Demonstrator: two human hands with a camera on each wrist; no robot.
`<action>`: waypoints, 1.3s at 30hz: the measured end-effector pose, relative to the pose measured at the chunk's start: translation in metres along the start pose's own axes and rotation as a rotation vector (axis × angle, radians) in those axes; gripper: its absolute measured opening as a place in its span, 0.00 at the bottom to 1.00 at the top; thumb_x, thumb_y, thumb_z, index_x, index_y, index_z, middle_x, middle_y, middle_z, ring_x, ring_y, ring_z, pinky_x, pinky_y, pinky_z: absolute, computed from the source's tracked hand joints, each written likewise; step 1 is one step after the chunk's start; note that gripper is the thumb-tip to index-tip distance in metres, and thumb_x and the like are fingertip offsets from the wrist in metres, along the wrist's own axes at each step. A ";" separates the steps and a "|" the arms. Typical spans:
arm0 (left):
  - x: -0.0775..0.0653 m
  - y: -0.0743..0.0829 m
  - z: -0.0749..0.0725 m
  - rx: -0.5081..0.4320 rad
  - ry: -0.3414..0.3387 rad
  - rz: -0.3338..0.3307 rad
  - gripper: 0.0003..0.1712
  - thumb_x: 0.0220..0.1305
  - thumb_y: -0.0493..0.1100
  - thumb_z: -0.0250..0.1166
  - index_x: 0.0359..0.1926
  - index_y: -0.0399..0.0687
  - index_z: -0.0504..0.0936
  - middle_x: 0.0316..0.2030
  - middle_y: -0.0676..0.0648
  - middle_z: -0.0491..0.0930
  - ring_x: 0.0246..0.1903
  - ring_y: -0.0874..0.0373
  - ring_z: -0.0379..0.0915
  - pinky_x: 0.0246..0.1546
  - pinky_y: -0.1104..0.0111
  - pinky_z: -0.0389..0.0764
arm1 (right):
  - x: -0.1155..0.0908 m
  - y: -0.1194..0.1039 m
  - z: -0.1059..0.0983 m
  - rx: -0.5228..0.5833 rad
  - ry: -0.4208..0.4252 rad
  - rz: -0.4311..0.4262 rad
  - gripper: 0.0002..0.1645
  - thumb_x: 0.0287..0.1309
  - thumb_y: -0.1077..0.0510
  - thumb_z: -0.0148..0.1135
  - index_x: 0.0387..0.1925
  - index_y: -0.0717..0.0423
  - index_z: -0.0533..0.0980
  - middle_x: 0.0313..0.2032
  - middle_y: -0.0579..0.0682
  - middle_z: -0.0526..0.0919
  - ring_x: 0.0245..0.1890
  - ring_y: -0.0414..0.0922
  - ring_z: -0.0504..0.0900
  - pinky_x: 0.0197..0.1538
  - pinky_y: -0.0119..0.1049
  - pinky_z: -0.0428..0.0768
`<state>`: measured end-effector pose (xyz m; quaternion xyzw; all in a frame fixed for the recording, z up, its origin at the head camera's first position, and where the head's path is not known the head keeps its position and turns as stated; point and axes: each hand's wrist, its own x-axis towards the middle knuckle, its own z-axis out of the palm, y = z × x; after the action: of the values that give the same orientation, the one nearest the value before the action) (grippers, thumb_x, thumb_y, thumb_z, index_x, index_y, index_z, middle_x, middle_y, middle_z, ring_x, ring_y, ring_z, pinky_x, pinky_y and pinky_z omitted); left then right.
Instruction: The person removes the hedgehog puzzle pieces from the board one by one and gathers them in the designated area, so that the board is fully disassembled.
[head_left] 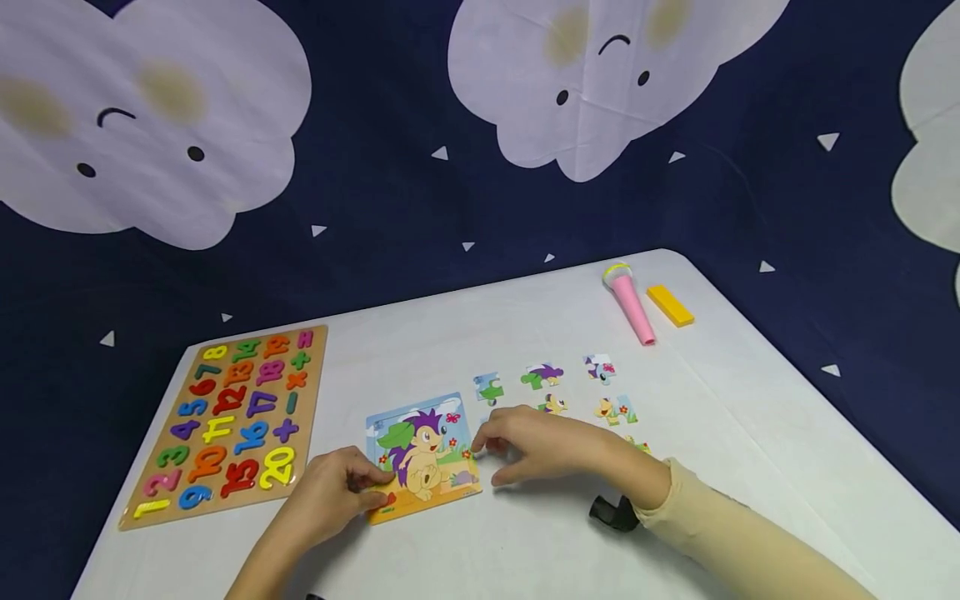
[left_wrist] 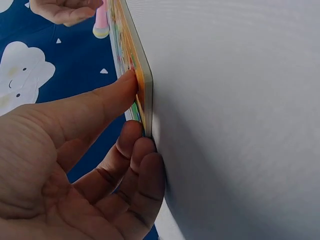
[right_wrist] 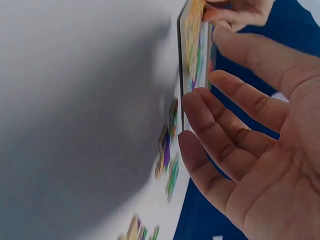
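A square hedgehog jigsaw board (head_left: pixel 423 505) lies on the white table. My left hand (head_left: pixel 330 493) holds it at its near left corner, the thumb (left_wrist: pixel 117 97) on the picture face and the other fingertips along the edge. At the board's right side is my right hand (head_left: pixel 543 443), its fingers relaxed and slightly bent, with nothing in them; the right wrist view shows the palm and spread fingers (right_wrist: pixel 207 117). Beyond that hand several loose jigsaw pieces (head_left: pixel 490 388) are laid out in rows, some partly hidden behind the hand and forearm.
To the left lies a wooden number board (head_left: pixel 320 358) with colourful numerals. A pink toy microphone (head_left: pixel 634 310) and a yellow block (head_left: pixel 670 305) lie near the far right corner. Partly under the right forearm is a black object (head_left: pixel 611 514). A dark blue cloud-print cloth (head_left: pixel 382 200) hangs behind.
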<state>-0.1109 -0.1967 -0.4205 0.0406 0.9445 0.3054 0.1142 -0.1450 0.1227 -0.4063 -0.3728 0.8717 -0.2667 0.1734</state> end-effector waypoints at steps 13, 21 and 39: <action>0.001 0.000 -0.004 -0.012 -0.015 0.007 0.11 0.52 0.33 0.84 0.33 0.55 0.96 0.28 0.56 0.82 0.31 0.58 0.70 0.30 0.72 0.70 | 0.031 -0.024 0.012 -0.059 -0.047 -0.041 0.25 0.66 0.51 0.76 0.62 0.53 0.84 0.49 0.45 0.84 0.47 0.37 0.79 0.57 0.28 0.79; 0.003 -0.002 -0.004 -0.025 -0.018 -0.001 0.12 0.51 0.34 0.84 0.33 0.56 0.95 0.28 0.55 0.81 0.33 0.58 0.70 0.32 0.71 0.71 | 0.045 -0.025 0.016 -0.051 -0.061 -0.062 0.26 0.66 0.51 0.77 0.62 0.53 0.84 0.49 0.45 0.85 0.46 0.36 0.78 0.55 0.26 0.79; 0.012 -0.006 -0.005 -0.105 -0.090 0.001 0.21 0.48 0.34 0.86 0.41 0.51 0.86 0.27 0.50 0.73 0.32 0.57 0.69 0.30 0.70 0.68 | 0.062 -0.024 0.025 -0.001 -0.096 0.002 0.27 0.65 0.50 0.78 0.62 0.55 0.84 0.41 0.41 0.80 0.39 0.34 0.71 0.48 0.23 0.74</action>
<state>-0.1239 -0.2022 -0.4223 0.0487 0.9210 0.3526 0.1581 -0.1596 0.0545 -0.4181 -0.3844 0.8628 -0.2480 0.2153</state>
